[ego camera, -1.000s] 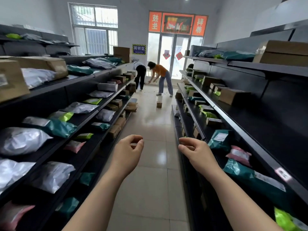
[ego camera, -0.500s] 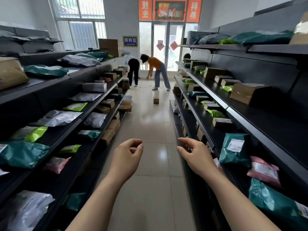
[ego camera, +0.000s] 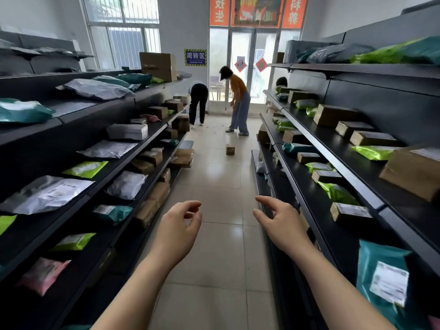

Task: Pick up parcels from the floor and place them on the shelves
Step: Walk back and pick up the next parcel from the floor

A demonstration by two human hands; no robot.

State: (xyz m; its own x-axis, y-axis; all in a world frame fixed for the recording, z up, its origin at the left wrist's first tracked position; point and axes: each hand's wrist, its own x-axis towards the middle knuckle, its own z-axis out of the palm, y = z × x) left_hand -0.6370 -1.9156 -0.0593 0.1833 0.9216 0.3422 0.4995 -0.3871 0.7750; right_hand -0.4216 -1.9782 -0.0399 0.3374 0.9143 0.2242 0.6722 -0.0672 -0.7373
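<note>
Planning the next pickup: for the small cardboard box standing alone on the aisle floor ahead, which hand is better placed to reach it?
Neither clearly. The box stands far down the aisle, about midway between the empty left hand and empty right hand. It sits slightly nearer the right hand's line, so probably right, after walking closer.

A narrow aisle with a pale glossy tiled floor [ego camera: 221, 253] runs between dark metal shelving units [ego camera: 371, 129] on both sides. At the far end, glass doors [ego camera: 247, 67] under orange banners [ego camera: 220, 10] let in daylight. A barred window [ego camera: 123, 32] brightens the grey left wall.
</note>
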